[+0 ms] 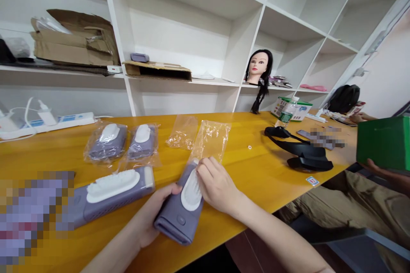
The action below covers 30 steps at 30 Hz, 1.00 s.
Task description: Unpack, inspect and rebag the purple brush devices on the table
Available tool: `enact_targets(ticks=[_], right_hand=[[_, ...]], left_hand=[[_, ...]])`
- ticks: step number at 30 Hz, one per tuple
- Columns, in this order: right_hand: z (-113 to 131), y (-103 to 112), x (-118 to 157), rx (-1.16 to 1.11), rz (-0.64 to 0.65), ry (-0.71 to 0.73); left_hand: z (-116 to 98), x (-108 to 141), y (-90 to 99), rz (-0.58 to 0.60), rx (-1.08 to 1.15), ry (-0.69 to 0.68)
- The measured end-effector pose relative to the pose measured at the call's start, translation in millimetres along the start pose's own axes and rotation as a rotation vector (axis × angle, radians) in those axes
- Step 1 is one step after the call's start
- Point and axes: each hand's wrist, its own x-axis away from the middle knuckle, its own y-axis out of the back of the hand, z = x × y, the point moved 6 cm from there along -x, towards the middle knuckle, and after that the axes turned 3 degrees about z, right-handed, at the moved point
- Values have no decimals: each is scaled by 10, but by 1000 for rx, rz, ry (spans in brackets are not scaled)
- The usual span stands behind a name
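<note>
Right at the heart of it, the device (174, 217) lay in the left hand (152, 211), near the table's (250, 179) front edge! Its far end pointed to one o'clock, its near end to seven, with the white pad (188, 198) face up and a button (181, 220) at the near end. The left thumb pressed on the flank at ten o'clock; the other left fingers were tucked out of sight, so their spread could not be told. And the right hand (219, 183)! It came in from four o'clock, fingers curled and bunched close together at the pad's far end, though what the tips pinched was hidden.

Around the device, a busy field! A second device (112, 205) lay at nine o'clock, its own pad up and one end blurred. At ten sat a bagged device (110, 147), and at eleven another bagged device (142, 147), the two side by side. One clear bag (182, 132) lay flat at twelve, a longer bag (211, 136) at one, just beyond the right fingers. Out at two o'clock: black headgear (304, 150), with a bottle (286, 115) behind it. Farther off, toward three, a co-worker's hand (377, 167) supported a green box (384, 143).
</note>
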Motion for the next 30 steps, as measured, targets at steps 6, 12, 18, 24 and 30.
enact_targets(ticks=[6,12,18,24,30], right_hand=[[-81,25,42,-182,-113,-118],[-20,-4,61,-209,-147,-129],[-114,150,218,-372,-364,-255],[-492,-226,333,-1374,-370,-981],[-216,-513,205,-1893,-395,-1133]], left_hand=[[-58,-5,-2,-87,65,-46],[-68,43,26,-143,86,-117],[-69,67,12,-81,82,-126],[-57,67,-20,-25,107,-73],[-72,39,-3,-63,81,-154]])
